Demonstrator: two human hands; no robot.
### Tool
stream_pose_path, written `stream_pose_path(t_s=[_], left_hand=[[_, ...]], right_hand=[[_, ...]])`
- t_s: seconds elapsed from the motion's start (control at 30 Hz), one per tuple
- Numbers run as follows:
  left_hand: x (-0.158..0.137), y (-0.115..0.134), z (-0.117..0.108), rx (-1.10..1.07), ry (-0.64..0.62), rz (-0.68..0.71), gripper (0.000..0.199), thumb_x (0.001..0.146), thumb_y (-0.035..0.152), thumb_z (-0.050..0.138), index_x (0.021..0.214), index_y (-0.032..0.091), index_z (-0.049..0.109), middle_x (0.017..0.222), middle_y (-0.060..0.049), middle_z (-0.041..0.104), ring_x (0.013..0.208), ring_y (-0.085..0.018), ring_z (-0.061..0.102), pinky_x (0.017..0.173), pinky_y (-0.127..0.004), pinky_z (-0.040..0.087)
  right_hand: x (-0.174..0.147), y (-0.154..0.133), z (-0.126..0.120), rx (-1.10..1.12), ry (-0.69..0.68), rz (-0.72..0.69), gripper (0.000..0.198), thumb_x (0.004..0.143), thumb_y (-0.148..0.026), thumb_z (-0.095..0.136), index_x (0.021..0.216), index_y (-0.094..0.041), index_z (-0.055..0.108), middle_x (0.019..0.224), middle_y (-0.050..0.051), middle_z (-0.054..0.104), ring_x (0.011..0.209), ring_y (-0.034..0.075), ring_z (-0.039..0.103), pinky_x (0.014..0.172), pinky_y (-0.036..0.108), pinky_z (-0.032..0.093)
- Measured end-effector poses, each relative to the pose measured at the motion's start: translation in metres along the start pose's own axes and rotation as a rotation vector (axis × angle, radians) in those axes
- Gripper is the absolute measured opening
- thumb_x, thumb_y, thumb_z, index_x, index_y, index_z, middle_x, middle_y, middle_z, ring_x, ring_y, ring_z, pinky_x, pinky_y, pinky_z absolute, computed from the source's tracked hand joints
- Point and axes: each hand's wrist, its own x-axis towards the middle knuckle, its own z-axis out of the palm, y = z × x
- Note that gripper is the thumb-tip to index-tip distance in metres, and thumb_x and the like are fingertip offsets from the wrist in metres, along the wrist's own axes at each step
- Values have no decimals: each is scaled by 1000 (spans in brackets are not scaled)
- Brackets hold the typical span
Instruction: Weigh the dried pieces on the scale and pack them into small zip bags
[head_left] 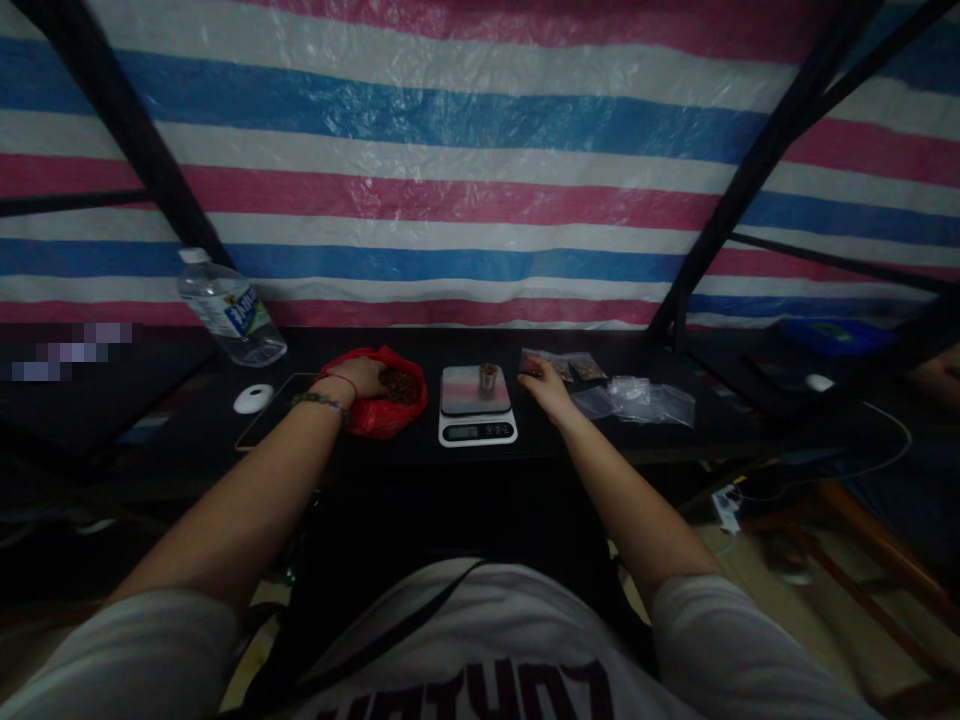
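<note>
Red plastic bag (379, 422) is right under the left hand (361, 377) on the black tabletop (450, 345), mouth wide open with a crinkled, slightly shiny rim bunched up all round. It's full of reddish-brown bits (400, 386), pretty coarse and loose looking, though way too small to make out individual pieces. The left hand is over the bag's left side with the fingertips down in the stuff, so I can't tell how far it's closed or if it has any pinched.

Right hand (547, 383) is well over to the other side, fingers loosely curled at a small clear packet (561, 367) with brownish contents. Can't tell if it's actually gripping it or just touching. Just past those fingers is a second packet (586, 366), flat and speckled brown, and further right of the hand a spread of flat clear bags (660, 404).

Between the two hands there's a white kitchen scale (453, 395) with a little metal cup (487, 381) standing upright on its plate, brown stuff up at the rim. Left of the left hand: a dark flat device (271, 415), a white rounded gadget (253, 399), and farther out a clear bottle (234, 318), leaning in this view.
</note>
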Motion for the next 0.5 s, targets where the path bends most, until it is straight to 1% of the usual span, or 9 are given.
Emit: stream_pose_path(t_s=[0.07,0.1,0.2,0.27,0.4,0.5], left_hand=[[0,-5,-2,42,-66,-13,45,68,41,63,106,18,68,108,-14,68,92,-27,63,79,-31,45],[-1,-6,-3,43,-70,1,46,68,42,62,107,19,68,109,-13,68,93,-26,62,80,-30,45],[0,-5,-3,28,-49,48,43,68,41,62,106,21,68,107,-11,69,92,-24,63,81,-29,45],[3,-4,-1,36,-27,36,42,66,36,64,104,21,69,105,-11,69,90,-25,63,80,-29,45],[10,-4,3,76,-6,-2,40,63,29,66,101,17,68,104,-14,69,91,-26,63,82,-30,45],[11,-3,3,82,-4,34,34,65,24,64,98,14,68,101,-14,69,90,-24,62,85,-30,44]], right_hand=[[1,3,0,-2,19,13,57,66,-36,65,119,-21,53,107,6,62,82,17,60,79,37,49],[1,4,0,-1,30,8,59,66,-37,64,121,-21,52,106,6,62,79,16,60,77,36,49],[0,5,2,-13,66,-44,58,68,-36,60,123,-21,50,104,6,62,69,13,57,71,32,49],[-2,3,3,-52,91,-92,54,68,-33,58,120,-19,53,100,6,63,64,13,55,69,31,48],[-6,-2,3,-117,125,-150,45,69,-29,53,112,-15,58,92,6,64,62,14,54,68,31,47],[-8,-4,3,-123,137,-152,42,70,-29,52,108,-16,59,89,5,65,63,15,55,69,31,47]])
